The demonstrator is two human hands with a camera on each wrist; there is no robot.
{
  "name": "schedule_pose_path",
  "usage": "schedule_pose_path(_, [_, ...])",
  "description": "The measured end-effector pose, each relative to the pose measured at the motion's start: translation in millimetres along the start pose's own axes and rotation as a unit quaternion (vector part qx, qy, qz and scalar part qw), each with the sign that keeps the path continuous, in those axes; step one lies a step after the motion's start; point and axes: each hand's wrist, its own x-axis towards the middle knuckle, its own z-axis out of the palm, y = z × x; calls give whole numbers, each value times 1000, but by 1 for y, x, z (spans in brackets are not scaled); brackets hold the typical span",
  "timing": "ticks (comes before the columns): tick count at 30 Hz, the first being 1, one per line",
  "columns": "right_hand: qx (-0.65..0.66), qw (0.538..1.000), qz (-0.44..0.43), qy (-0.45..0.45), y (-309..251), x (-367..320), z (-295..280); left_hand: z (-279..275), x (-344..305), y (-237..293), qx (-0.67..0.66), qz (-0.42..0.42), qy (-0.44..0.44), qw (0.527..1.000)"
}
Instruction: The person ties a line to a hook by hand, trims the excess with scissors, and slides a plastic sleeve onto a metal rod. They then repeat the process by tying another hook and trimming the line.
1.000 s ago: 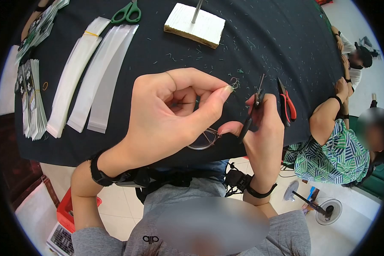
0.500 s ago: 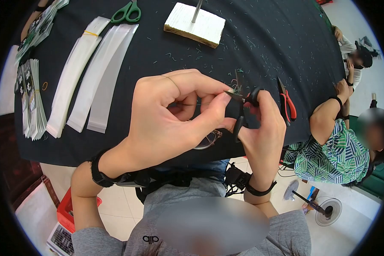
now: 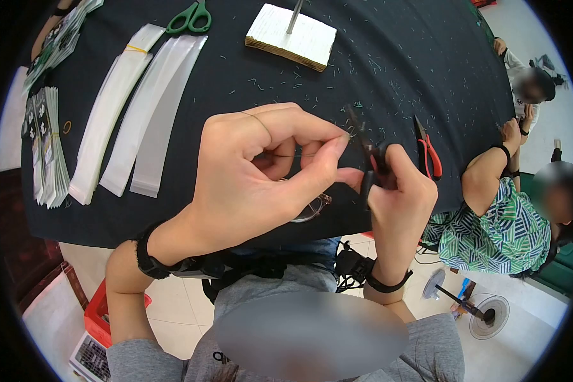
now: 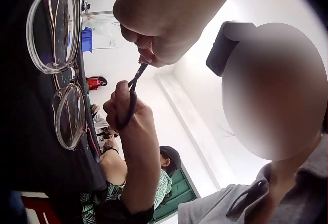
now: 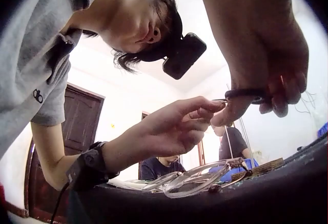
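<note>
My left hand [image 3: 261, 172] pinches a thin thread between thumb and forefinger, its fingertips meeting at the small end. A fine strand of the thread [image 3: 259, 119] also runs over the back of the forefinger. Just right of those fingertips, my right hand [image 3: 404, 188] grips small black scissors [image 3: 380, 155], with thumb and fingers at the handles. Their blades point away from me and are blurred in the head view. In the left wrist view the scissors [image 4: 134, 83] reach up to the left fingertips. Eyeglasses [image 4: 32, 34] lie on the table below the hands.
Red-handled pliers [image 3: 433, 158] lie right of the hands on the black cloth [image 3: 235, 76], among scattered thread clippings. A white block [image 3: 299, 38] with an upright metal rod stands at the back. Clear plastic sleeves [image 3: 162, 121], green scissors [image 3: 191, 20] and cards [image 3: 48, 149] lie left. People sit right.
The black scissors swung left to the left fingertips with blades apart, then drew slightly back right. The curled thread tuft at those fingertips looks smaller now. The left hand stayed almost still.
</note>
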Motion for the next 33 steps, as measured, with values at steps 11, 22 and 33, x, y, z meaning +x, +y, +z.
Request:
schedule_pose_path(11, [54, 998, 24, -21, 9, 0, 5, -4, 1, 3, -67, -153, -24, 986])
schedule_pose_path(22, [17, 999, -34, 5, 1, -2, 12, -5, 0, 5, -102, -186, -39, 977])
schedule_pose_path(33, [-9, 998, -45, 45, -1, -2, 13, -4, 1, 7, -120, -185, -34, 975])
